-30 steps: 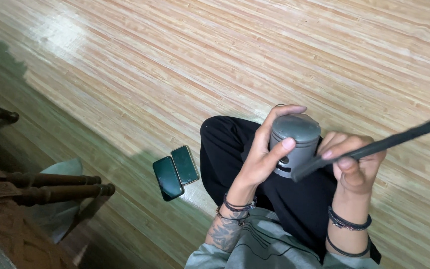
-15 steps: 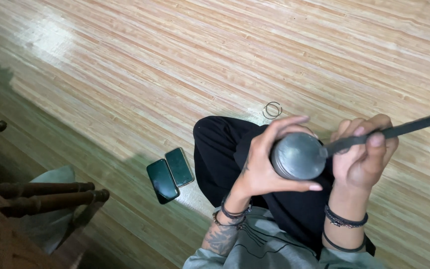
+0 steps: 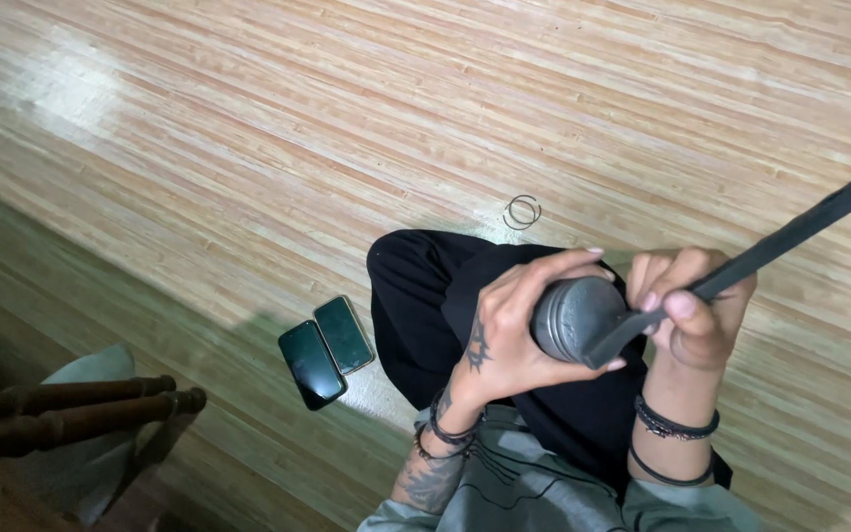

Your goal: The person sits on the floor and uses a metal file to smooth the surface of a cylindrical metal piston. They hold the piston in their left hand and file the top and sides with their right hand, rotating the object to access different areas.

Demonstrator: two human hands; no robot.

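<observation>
Now the left hand (image 3: pixel 509 340) wraps around a grey round can (image 3: pixel 575 317), held above the lap; since a second ago it has tipped so its flat end faces up. The right hand (image 3: pixel 689 313) grips a dark flat bar (image 3: pixel 770 251), its tip on that end. The contact point is hidden. Two phones (image 3: pixel 327 349) lie on the wooden floor (image 3: pixel 248 148), near a wire ring (image 3: pixel 522 211).

- floor (image 3: pixel 248 118): light tan wood strips, reddish streaks, pale glare patch upper left
- cylinder (image 3: pixel 575 317): dull grey metal
- bar (image 3: pixel 770 251): matte black
- trousers (image 3: pixel 425 296): plain black
- top (image 3: pixel 534 488): grey with thin dark lines
- two phones (image 3: pixel 327 350): black glossy screens, one with greenish tint
- rings (image 3: pixel 522 212) on floor: thin dark wire
- left hand (image 3: pixel 509 340): dark tattoo
- wristbands (image 3: pixel 672 429): black
- chair legs (image 3: pixel 71 409): dark brown wood
</observation>
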